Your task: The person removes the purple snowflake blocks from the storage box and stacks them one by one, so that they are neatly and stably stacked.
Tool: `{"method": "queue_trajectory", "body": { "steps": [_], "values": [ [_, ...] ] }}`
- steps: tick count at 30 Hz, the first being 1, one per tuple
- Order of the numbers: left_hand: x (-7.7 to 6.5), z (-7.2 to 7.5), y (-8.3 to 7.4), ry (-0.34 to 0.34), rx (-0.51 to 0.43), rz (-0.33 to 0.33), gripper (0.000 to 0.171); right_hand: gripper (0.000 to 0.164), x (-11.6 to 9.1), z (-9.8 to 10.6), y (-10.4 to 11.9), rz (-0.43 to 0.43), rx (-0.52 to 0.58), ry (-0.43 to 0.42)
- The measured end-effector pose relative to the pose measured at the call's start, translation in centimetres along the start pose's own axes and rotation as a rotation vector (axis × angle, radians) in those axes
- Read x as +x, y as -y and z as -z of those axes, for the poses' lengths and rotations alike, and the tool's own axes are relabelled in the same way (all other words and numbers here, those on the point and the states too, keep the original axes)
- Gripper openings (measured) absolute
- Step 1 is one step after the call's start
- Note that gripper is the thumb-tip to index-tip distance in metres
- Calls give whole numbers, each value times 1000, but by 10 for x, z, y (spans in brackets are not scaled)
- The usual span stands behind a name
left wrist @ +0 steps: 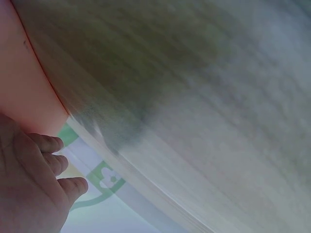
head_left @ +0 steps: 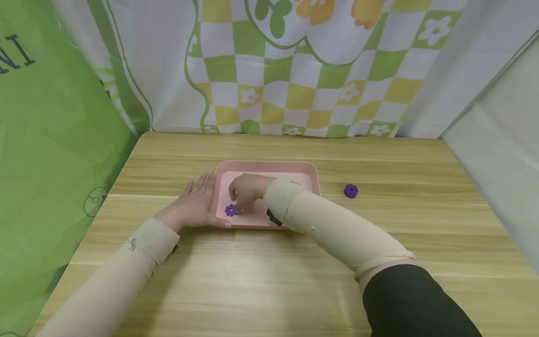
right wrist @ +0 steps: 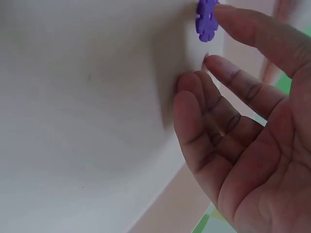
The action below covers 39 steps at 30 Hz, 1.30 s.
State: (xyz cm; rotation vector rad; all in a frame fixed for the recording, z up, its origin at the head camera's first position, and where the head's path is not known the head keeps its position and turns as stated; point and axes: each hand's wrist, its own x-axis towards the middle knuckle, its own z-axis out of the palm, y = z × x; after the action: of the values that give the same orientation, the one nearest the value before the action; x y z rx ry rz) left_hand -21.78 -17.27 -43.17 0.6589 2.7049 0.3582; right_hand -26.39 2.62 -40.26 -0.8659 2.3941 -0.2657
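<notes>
A pink tray lies on the wooden table. Inside it, near the front left corner, is a purple notched snowflake disc, also visible as purple plastic at the top of the right wrist view. My right hand reaches into the tray beside this disc. Its thumb tip is at the disc's edge, the index finger stands apart from the thumb, and the other fingers are bent. My left hand rests with spread fingers along the tray's left side, its thumb by the front rim.
To the right of the tray, a thicker purple notched piece sits on the wooden table. A checkered cloth hangs behind the table's back edge. Green cloth hangs on the left and a pale sheet on the right.
</notes>
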Motion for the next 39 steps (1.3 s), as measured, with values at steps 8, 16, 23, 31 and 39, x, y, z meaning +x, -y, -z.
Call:
{"method": "queue_trajectory", "body": {
  "steps": [8,16,23,31,39],
  "values": [
    [1,0,-1,10,29,-5,148,13,8,-4,7,11,-66,-13],
    [-1,2,-3,16,24,-6,147,14,9,-7,13,23,-143,1],
    [-1,1,-3,6,19,-14,146,13,6,-4,11,79,-81,0],
    [-2,3,-4,19,21,-2,147,9,4,2,-1,118,99,6],
    [-4,5,-8,13,-3,-1,145,4,1,4,-13,131,128,-24]
  ]
}}
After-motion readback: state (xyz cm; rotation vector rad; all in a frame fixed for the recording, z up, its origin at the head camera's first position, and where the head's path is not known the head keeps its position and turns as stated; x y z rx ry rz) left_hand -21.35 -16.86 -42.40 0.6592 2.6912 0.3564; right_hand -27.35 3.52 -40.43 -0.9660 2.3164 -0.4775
